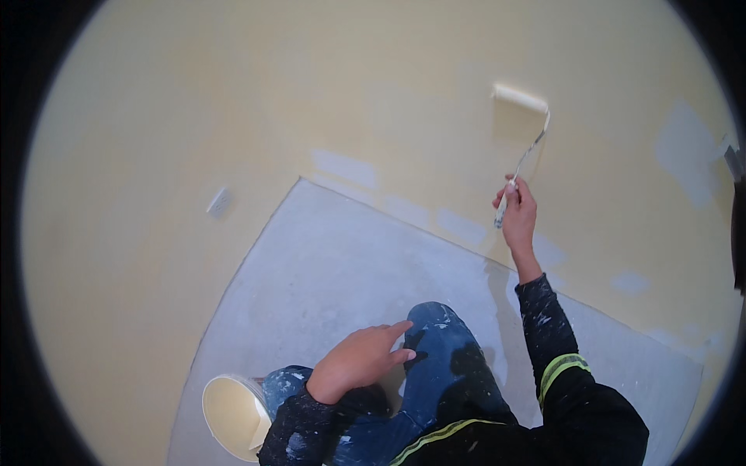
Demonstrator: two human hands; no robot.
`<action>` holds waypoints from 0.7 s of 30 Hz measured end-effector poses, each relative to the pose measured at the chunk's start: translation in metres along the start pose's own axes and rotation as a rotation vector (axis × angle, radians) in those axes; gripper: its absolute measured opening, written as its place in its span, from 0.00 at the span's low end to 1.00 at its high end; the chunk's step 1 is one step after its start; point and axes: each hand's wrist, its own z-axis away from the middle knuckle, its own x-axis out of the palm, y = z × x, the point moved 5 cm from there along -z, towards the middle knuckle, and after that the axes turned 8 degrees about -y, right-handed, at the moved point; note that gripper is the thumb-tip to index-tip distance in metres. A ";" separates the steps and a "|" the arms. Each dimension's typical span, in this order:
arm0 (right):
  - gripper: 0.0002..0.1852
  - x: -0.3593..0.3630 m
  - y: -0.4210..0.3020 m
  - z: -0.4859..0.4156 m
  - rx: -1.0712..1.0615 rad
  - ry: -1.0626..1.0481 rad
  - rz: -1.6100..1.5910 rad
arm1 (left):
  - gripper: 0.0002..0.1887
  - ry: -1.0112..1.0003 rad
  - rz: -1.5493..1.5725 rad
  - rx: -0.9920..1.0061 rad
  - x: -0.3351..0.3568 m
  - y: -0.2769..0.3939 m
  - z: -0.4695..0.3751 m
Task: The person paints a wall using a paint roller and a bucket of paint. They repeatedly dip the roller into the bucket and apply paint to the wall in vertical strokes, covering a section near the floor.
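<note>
My right hand (517, 207) grips the paint-spattered handle of a paint roller (520, 98), its arm stretched out ahead. The roller's pale, paint-coated sleeve is at the yellowish wall (408, 116), with a shadow just below it; whether it presses on the surface I cannot tell. My left hand (367, 360) holds nothing, its thumb and forefinger apart, the fingertips by my raised knee (434, 326) in paint-marked jeans. A bucket (230, 408) of cream paint stands beside my left forearm, with a pale flat piece leaning inside it.
Grey concrete floor (326, 250) meets two walls at a corner ahead. A white electrical outlet (218, 202) sits low on the left wall. Several whitish patches, one a large patch (688, 154), mark the right wall. Something dark (739, 227), partly cut off, stands at the right rim.
</note>
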 end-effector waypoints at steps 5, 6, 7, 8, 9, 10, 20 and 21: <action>0.15 -0.007 -0.027 -0.017 -0.063 -0.014 0.036 | 0.34 0.014 -0.006 0.042 0.004 -0.004 0.002; 0.15 -0.006 -0.026 -0.012 -0.137 -0.032 0.038 | 0.34 0.024 -0.003 0.057 0.005 -0.004 0.002; 0.15 -0.005 -0.013 -0.005 -0.037 -0.024 0.020 | 0.34 0.034 0.000 0.070 0.005 -0.004 0.003; 0.15 -0.002 0.003 0.007 -0.010 -0.028 -0.005 | 0.34 0.033 -0.008 0.067 0.005 -0.005 0.003; 0.16 0.000 0.022 0.021 0.013 -0.029 -0.021 | 0.34 0.031 -0.015 0.062 0.005 -0.006 0.003; 0.15 0.002 0.042 0.036 0.037 -0.036 -0.012 | 0.35 0.036 -0.029 0.059 0.004 -0.006 0.004; 0.15 0.002 0.185 0.142 0.290 -0.070 0.003 | 0.34 0.029 -0.021 0.036 0.003 -0.005 0.005; 0.15 0.001 0.183 0.140 0.264 -0.071 0.010 | 0.34 0.022 -0.024 0.028 0.003 -0.007 0.005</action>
